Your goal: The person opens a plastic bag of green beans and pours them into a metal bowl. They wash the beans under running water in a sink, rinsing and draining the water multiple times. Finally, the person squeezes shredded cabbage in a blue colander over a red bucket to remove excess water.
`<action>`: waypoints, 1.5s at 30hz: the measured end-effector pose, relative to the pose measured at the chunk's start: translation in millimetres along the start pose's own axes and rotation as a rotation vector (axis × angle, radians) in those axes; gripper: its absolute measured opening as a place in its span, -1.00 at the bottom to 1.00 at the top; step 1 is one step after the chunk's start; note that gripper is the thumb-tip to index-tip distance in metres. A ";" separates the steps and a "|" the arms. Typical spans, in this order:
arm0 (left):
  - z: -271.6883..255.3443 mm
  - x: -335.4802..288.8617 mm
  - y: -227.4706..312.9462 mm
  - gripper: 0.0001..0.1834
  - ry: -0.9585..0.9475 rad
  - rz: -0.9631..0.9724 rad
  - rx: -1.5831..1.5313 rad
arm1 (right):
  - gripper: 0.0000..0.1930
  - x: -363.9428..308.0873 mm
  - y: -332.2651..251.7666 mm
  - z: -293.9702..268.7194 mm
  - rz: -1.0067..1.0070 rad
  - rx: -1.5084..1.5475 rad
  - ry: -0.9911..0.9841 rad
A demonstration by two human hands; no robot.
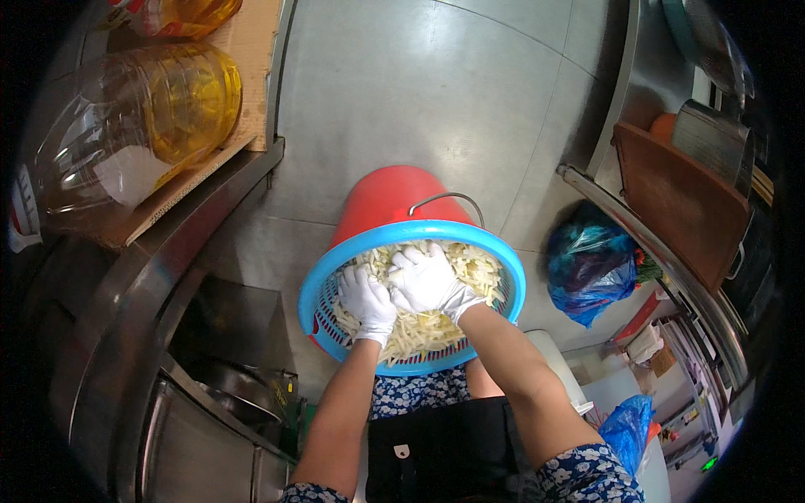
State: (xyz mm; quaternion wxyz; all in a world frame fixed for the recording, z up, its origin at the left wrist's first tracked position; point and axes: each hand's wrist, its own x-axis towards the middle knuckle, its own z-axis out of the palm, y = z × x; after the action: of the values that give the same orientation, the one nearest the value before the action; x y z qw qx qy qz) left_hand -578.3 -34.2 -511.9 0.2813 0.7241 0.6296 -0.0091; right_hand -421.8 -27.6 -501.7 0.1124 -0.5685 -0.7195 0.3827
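A blue plastic colander [319, 268] full of pale, thin-cut vegetable strips [411, 335] sits in front of me, against the mouth of a red bucket [394, 194]. Both hands wear white gloves and press into the strips. My left hand [366, 300] rests on the left part of the heap, fingers spread and partly sunk among the strips. Beside it, slightly farther away, my right hand [423, 281] lies over the middle with its fingers extended. Neither shows a grip on anything. The exact kind of vegetable cannot be made out.
Large bottles of yellow oil [193, 96] lie on cardboard over a metal shelf at left. A metal bowl [239, 390] sits lower down there. On the right are a blue plastic bag [591, 268] and a metal rack holding a brown board [679, 205]. Grey tiles [419, 92] cover the floor.
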 end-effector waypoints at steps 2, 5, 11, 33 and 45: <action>3.2 0.1 -1.6 -0.73 -0.012 -0.031 -0.015 | -0.81 -0.2 0.5 1.1 -0.004 -0.012 0.003; 4.0 1.9 -2.6 -0.71 0.016 -0.023 -0.017 | -0.81 1.0 -2.2 -0.4 0.003 -0.035 0.051; -29.3 5.3 20.4 -0.58 -0.046 -0.153 -0.097 | -0.82 -4.8 -33.8 -17.1 0.225 0.016 0.111; -38.8 85.0 79.8 -0.50 -0.331 0.718 0.117 | -0.52 -59.1 60.1 -73.3 0.292 0.459 0.196; -23.7 62.5 96.2 -0.49 -0.207 0.562 -0.027 | -0.66 -24.4 66.2 -75.3 0.223 0.156 0.128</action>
State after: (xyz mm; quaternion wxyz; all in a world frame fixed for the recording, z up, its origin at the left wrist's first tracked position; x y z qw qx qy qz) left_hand -485.3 27.6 -476.8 0.3454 0.8614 0.3724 0.0038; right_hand -320.3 -13.8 -488.6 0.1585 -0.6575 -0.6115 0.4106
